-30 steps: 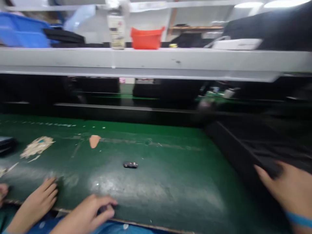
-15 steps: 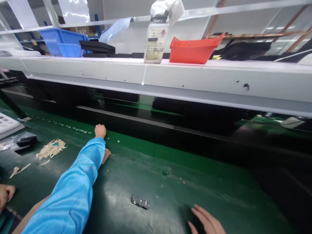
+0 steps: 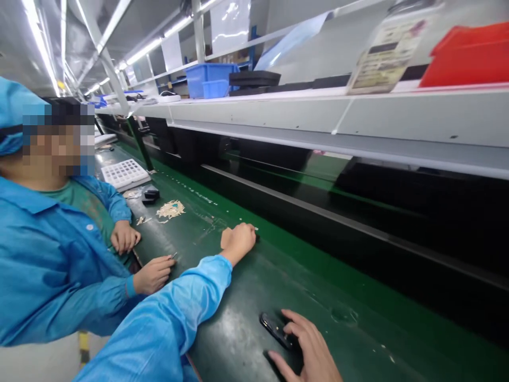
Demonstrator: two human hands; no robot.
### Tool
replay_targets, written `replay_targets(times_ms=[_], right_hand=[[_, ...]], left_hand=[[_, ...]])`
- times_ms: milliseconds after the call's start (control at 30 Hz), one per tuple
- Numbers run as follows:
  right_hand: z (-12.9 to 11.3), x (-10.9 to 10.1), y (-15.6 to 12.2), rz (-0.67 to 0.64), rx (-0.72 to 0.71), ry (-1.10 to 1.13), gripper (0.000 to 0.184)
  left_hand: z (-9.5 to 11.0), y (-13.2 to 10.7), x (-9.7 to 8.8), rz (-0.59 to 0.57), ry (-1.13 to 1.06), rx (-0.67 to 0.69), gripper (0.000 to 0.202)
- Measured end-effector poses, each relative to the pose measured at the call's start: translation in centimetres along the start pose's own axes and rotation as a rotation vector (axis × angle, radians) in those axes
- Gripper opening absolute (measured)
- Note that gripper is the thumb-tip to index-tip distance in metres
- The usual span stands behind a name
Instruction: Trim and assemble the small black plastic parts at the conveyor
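Observation:
My left hand (image 3: 239, 240), in a blue sleeve, reaches out to the far strip of the green bench. Its fingers are pinched together on a small white piece (image 3: 256, 228) at the tips. A flat tan piece (image 3: 226, 238) shows beside the wrist side of this hand. Low in the view, my right hand (image 3: 308, 345) is open, thumb and fingers spread around the near end of a slim black oblong device (image 3: 274, 330) lying on the bench. Whether the fingers touch the device I cannot tell.
At left sits a co-worker in blue, one hand (image 3: 153, 274) pinching a thin object. On the bench are a pile of pale strips (image 3: 170, 209), black pieces (image 3: 151, 196) and a white compartment tray (image 3: 125, 174). The shelf above carries a blue bin (image 3: 210, 79), bottle (image 3: 387, 55) and red bin (image 3: 469, 55).
The view has swung left, bringing the co-worker into sight. My left hand has moved right along the row of small white pieces. My right hand has come in around the black device.

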State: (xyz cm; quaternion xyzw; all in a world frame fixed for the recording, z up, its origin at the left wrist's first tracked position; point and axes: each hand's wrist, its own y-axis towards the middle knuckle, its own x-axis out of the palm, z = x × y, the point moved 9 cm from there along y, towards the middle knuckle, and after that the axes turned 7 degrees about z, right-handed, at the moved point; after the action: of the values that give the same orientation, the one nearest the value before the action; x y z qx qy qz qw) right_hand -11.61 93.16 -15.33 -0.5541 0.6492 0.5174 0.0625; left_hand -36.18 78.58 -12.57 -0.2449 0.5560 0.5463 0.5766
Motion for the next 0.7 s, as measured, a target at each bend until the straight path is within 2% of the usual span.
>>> replay_targets(times_ms=[100,267,433,600,700], right_hand=[[0.4,0.1,-0.6,0.003,-0.004,0.007,0.036],[1.0,0.6,-0.8,-0.014,0.017,-0.002,0.039],[0.9,2.3,-0.1,-0.044,0.038,0.007,0.034],[0.6,2.7,0.4,0.002,0.008,0.044,0.017],[0.1,2.5,0.6,0.001,-0.019,0.071,0.009]], left_hand=[[-0.4,-2.5,0.0,-0.015,0.061,-0.104,0.028],[0.1,-2.4,-1.9,-0.017,0.038,-0.143,0.038],[2.6,-2.8,-4.7,-0.045,-0.041,-0.052,0.043],[5.0,-7.0,-7.0,-0.130,-0.118,0.112,0.040],[5.5,-9.1,-7.3,-0.261,-0.128,0.176,0.039]])
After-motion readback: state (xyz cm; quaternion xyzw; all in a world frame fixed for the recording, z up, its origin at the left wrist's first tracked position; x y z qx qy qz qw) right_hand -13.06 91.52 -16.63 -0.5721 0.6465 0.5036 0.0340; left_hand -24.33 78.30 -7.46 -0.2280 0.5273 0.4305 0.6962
